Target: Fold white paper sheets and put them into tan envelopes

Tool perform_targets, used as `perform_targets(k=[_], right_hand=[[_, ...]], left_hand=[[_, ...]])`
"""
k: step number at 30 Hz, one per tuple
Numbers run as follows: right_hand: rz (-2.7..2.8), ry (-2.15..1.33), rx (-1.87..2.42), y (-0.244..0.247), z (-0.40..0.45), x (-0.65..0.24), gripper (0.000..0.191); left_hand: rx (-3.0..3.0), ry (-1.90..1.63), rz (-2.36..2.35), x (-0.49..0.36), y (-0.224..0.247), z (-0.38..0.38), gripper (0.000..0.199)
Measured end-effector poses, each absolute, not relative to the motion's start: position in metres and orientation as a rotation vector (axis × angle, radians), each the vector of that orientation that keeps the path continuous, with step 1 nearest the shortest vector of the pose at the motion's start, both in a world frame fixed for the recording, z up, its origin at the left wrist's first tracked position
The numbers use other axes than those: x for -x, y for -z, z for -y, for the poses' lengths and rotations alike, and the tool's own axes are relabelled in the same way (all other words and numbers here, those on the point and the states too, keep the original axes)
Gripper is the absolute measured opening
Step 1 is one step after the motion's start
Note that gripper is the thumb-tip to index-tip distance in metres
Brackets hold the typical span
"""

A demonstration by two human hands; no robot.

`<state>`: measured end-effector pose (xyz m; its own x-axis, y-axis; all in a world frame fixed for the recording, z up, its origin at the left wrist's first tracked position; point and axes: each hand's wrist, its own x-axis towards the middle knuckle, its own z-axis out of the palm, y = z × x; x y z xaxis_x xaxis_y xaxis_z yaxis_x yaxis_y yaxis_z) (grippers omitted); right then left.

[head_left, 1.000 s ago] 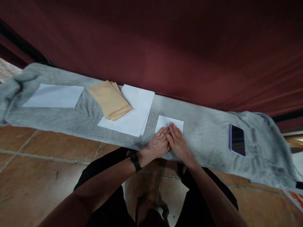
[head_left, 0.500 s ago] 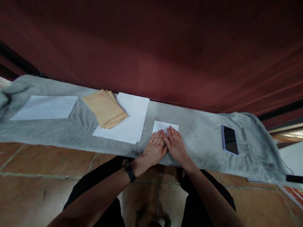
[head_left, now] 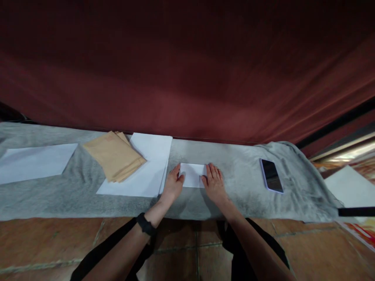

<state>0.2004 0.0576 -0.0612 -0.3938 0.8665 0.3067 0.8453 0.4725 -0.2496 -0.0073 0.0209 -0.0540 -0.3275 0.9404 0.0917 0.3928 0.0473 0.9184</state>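
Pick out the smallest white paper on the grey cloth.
The small white paper between the left hand and right hand; the sheets under the brown stack and the far-left sheet are larger.

Head-worn view, facing forward and down

The cloth-covered worktop is carrying a white sheet, large papers, brown envelopes, a small paper and a phone.

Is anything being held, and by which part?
The left hand and right hand touch the small white paper at opposite ends; whether they grip it is unclear.
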Motion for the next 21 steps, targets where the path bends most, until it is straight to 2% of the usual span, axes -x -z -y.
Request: perform_targets(k=[5,15,21], right_hand=[[2.337,-0.055,1.435,0.062,-0.057,-0.201,0.053],[2.341,-0.095,1.405,0.062,-0.06,-0.203,0.056],[2.173,-0.359,1.372,0.057,-0.073,-0.209,0.068]], left_hand=[[-1.011,-1.388,-1.729,0.009,0.055,-0.025,0.049],[-1.008,-1.403,-1.672,0.004,0.041,-0.02,0.058],[-1.116,-1.274,-1.517,0.001,0.026,-0.013,0.013]])
